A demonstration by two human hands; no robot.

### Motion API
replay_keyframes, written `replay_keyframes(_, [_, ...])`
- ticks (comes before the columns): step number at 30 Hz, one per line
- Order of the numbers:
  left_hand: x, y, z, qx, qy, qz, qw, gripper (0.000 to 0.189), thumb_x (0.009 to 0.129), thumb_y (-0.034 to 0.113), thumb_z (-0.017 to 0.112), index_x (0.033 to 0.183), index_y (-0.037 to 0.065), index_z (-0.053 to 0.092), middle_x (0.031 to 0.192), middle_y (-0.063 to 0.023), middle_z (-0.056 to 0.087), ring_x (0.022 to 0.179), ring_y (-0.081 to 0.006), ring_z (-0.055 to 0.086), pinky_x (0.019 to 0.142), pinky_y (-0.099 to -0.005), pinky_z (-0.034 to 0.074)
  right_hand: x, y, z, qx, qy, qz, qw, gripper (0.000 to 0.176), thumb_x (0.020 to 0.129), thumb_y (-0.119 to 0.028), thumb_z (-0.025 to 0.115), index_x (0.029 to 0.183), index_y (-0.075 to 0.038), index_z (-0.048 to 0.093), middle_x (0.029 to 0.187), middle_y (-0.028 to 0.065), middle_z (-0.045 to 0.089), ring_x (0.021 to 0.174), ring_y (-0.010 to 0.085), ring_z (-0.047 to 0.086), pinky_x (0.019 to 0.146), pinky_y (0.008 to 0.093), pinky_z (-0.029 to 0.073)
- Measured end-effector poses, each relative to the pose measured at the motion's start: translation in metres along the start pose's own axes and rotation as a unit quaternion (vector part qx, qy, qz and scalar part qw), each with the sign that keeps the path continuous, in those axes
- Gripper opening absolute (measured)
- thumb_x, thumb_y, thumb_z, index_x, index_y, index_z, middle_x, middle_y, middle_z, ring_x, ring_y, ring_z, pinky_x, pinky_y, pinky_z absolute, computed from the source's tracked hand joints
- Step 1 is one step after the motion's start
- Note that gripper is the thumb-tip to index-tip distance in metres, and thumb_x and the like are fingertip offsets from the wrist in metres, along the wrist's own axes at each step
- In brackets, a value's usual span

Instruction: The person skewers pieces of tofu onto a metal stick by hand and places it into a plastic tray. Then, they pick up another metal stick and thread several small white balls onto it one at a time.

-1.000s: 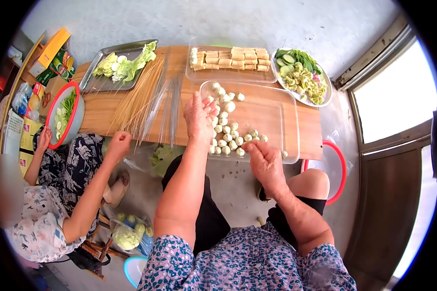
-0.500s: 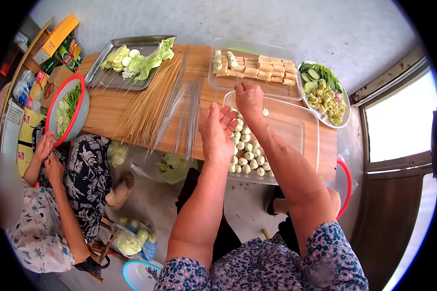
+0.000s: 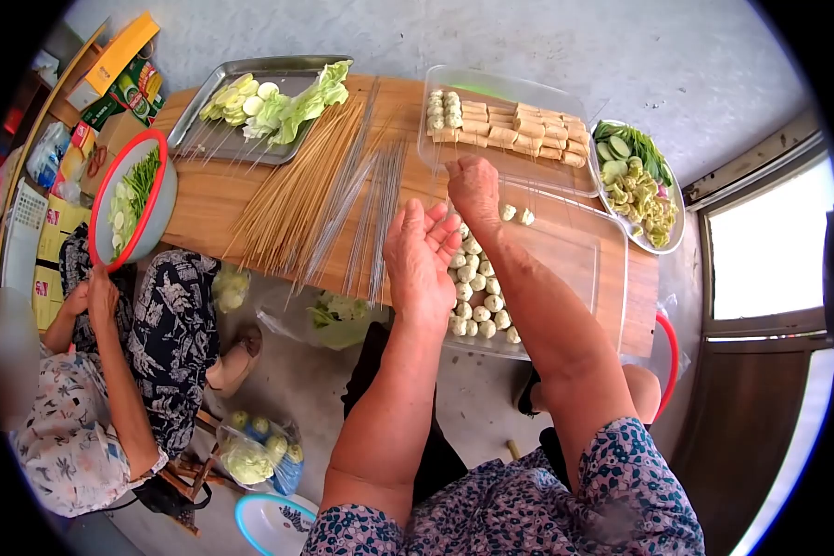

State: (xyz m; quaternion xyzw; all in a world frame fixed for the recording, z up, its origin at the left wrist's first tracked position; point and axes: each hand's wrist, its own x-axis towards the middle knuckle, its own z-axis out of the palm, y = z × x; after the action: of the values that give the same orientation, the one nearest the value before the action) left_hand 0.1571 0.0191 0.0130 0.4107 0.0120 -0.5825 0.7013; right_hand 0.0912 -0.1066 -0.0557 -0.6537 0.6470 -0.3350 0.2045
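My right hand [image 3: 473, 192] is closed in a pinch at the near edge of the far clear plastic tray [image 3: 505, 180], on the end of a thin skewer. Pale speckled balls [image 3: 452, 109] on that skewer lie in the tray's left end, beside a similar row and many beige rolls [image 3: 504, 137]. My left hand [image 3: 423, 264] is held palm up over the near clear tray [image 3: 612, 278], fingers loosely curled and apart, with nothing visible in it. Loose speckled balls [image 3: 468, 273] lie in the near tray, partly hidden by my forearms; two [image 3: 519, 214] sit apart from them.
Bamboo skewers [image 3: 292, 181] and metal skewers [image 3: 380, 208] spread across the wooden table [image 3: 195, 208]. A metal tray [image 3: 224, 72] holds skewered vegetables. A vegetable plate [image 3: 678, 227] is at the right. Another person [image 3: 102, 398] sits at the left near a red-rimmed basin [image 3: 170, 199].
My right hand has lowered the skewered balls into the far tray beside the first row. My left hand stays palm up. The view has shifted slightly, and the other person's hands have moved.
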Motion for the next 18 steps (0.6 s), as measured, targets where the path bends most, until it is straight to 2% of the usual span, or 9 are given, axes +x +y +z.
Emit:
replay_keyframes(8, [0.005, 0.004, -0.004, -0.018, 0.017, 0.007, 1.000, 0.042, 0.090, 0.026, 0.054, 0.119, -0.001, 0.040, 0.097, -0.0107, 0.056, 0.082, -0.0184, 0.057, 0.071, -0.0294, 0.048, -0.023, -0.012, -0.025, -0.012, -0.050, -0.019, 0.999, 0.019, 0.079, -0.017, 0.059, 0.080, 0.001, 0.063, 0.082, 0.0248, 0.061, 0.082, 0.0409, 0.059, 0.073, 0.0458, 0.048])
replay_keyframes(10, [0.007, 0.005, -0.008, -0.023, 0.016, 0.011, 1.000, 0.043, 0.090, 0.026, 0.054, 0.120, -0.001, 0.040, 0.097, -0.0108, 0.056, 0.082, -0.0187, 0.057, 0.071, -0.0292, 0.048, -0.030, -0.009, -0.025, 0.062, -0.039, -0.015, 0.997, 0.016, 0.078, -0.013, 0.060, 0.082, 0.002, 0.064, 0.080, 0.0247, 0.061, 0.082, 0.0402, 0.059, 0.072, 0.0450, 0.048])
replay_keyframes(15, [0.016, 0.016, -0.022, -0.040, 0.032, 0.035, 0.998, 0.041, 0.091, 0.027, 0.054, 0.118, -0.001, 0.041, 0.096, -0.0113, 0.057, 0.083, -0.0199, 0.059, 0.069, -0.0302, 0.050, -0.063, -0.012, -0.045, 0.114, -0.031, -0.044, 0.992, 0.016, 0.076, -0.012, 0.061, 0.087, 0.000, 0.065, 0.078, 0.0226, 0.062, 0.080, 0.0383, 0.060, 0.071, 0.0436, 0.048])
replay_keyframes(18, [0.019, 0.027, -0.029, -0.046, 0.048, 0.042, 0.997, 0.037, 0.091, 0.027, 0.053, 0.115, 0.000, 0.043, 0.095, -0.0100, 0.057, 0.081, -0.0188, 0.058, 0.069, -0.0294, 0.049, -0.099, -0.010, -0.075, 0.136, -0.064, -0.064, 0.987, 0.015, 0.077, -0.012, 0.061, 0.087, -0.001, 0.065, 0.078, 0.0203, 0.062, 0.077, 0.0367, 0.060, 0.068, 0.0414, 0.048])
